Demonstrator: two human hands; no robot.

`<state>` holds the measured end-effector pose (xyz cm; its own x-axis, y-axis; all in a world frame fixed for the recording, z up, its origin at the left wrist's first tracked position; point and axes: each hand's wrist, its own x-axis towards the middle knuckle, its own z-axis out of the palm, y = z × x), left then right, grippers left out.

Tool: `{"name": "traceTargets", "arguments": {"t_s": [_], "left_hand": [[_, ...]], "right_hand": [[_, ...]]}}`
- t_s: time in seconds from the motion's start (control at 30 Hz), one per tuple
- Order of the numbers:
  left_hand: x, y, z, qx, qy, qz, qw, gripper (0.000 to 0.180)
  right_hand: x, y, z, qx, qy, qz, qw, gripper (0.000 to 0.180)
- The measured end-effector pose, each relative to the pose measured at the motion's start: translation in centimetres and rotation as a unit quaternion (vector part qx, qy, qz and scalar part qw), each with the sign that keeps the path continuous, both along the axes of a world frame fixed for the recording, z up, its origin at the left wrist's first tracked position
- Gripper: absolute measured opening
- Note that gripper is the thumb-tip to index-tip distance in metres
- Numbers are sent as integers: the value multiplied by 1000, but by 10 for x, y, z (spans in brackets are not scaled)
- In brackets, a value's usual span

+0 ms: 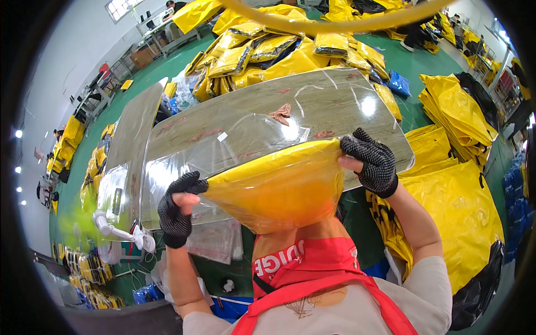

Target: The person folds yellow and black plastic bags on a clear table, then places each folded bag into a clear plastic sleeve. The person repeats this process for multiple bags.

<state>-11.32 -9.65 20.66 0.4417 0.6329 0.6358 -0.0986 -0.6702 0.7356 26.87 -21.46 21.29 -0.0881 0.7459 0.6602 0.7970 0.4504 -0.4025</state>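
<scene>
Blurred yellow arc (340,25) aside, a flat yellow clear-plastic-wrapped packet (282,184) is pinched by closed fingers of black-gloved left hand (176,213) and right hand (373,164); tension should be balanced.

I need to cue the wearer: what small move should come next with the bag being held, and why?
Probably lower the clear plastic bag of yellow material onto the wood-grain table. The left hand and right hand hold it up by opposite upper corners near the table's near edge, so support looks close.
</scene>
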Motion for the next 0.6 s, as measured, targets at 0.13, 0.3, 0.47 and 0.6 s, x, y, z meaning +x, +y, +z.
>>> {"name": "traceTargets", "arguments": {"t_s": [0.13,0.3,0.47,0.6], "left_hand": [[-3,-2,4,243,184,132,943,27],[-17,-1,31,376,562,220,703,28],[78,6,102,337,306,189,870,30],[149,64,55,254,473,-3,844,65]], "right_hand": [[1,2,2,-33,-58,-48,997,27],[-1,12,-15,100,-137,-60,984,22],[18,6,-40,70,-176,-117,975,21],[24,-13,-35,83,-261,-86,958,21]]}}
